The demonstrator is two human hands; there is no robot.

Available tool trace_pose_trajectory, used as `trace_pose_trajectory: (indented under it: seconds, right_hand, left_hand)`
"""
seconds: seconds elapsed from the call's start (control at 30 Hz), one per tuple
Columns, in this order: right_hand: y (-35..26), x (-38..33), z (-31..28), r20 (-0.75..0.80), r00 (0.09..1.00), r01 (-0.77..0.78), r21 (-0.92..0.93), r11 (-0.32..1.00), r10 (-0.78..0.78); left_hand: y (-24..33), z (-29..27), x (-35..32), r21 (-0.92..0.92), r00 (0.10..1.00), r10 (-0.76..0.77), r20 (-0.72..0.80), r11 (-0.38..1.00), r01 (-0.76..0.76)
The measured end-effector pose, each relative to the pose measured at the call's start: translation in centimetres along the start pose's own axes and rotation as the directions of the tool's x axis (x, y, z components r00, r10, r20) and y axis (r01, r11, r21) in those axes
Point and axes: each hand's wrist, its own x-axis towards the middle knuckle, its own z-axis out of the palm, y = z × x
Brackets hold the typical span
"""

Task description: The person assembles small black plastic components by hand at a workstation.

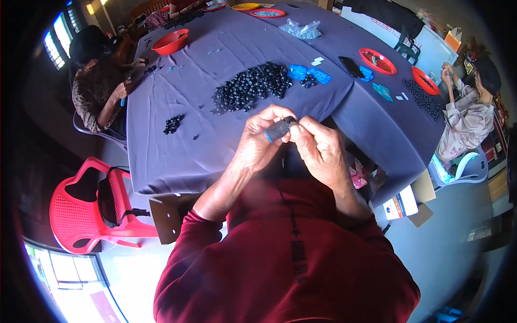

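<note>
Both my hands meet just above the near edge of the table. A dark grey finger sleeve with a blue rim covers a digit of my left hand. At its tip my left fingers pinch a small black piece, mostly hidden by the fingers. My right hand is closed, thumb against forefinger, on the same piece from the right. Beyond my hands lies a large heap of small round black pieces. A smaller black cluster sits to its left.
A purple-grey cloth covers the table. Blue packets, a phone, a clear bag and red trays lie on it. People sit at left, right and far end. A pink chair stands at left.
</note>
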Motion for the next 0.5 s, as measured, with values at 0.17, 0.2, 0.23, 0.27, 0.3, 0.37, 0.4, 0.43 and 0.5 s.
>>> trace_pose_trajectory:
  seconds: [0.17,0.2,0.23,0.27,0.3,0.37,0.4,0.43,0.5]
  right_hand:
    - [0.5,-0.3,0.1,-0.077,0.997,0.036,0.192,0.981,-0.021]
    - [0.5,-0.4,0.1,-0.067,0.998,0.026,0.159,0.987,-0.015]
    - [0.5,-0.3,0.1,-0.057,0.998,0.016,0.126,0.992,-0.009]
    - [0.2,-0.3,0.1,-0.06,0.998,0.013,0.111,0.994,-0.006]
    - [0.2,-0.4,0.2,-0.059,0.998,0.01,0.112,0.994,-0.004]
    - [0.2,-0.5,0.1,-0.069,0.998,0.016,0.049,0.999,-0.013]
    - [0.1,-0.4,0.1,-0.07,0.997,0.015,0.047,0.999,-0.012]
    - [0.0,-0.2,0.1,-0.085,0.996,0.025,0.042,0.999,-0.021]
    - [-0.1,-0.3,0.2,-0.095,0.995,0.035,0.039,0.999,-0.031]
  left_hand:
    - [0.0,1.2,0.0,-0.119,0.995,0.023,0.096,0.993,-0.011]
    - [0.0,1.2,0.0,-0.123,0.996,0.023,0.083,0.992,-0.012]
    - [0.0,1.2,0.0,-0.126,0.997,0.022,0.07,0.992,-0.013]
    - [0.0,1.0,0.0,-0.108,0.998,0.026,0.052,0.994,-0.02]
    - [0.0,0.9,-0.2,-0.11,0.998,0.025,0.051,0.994,-0.019]
    - [0.0,1.1,-0.5,-0.109,1.0,0.015,0.026,0.994,-0.012]
    - [-0.1,0.9,-0.5,-0.109,1.0,0.005,0.009,0.994,-0.004]
    - [0.0,0.9,-0.3,-0.111,1.0,0.004,0.01,0.994,-0.003]
    - [0.2,0.9,-0.2,-0.065,0.996,0.061,0.068,0.996,-0.057]
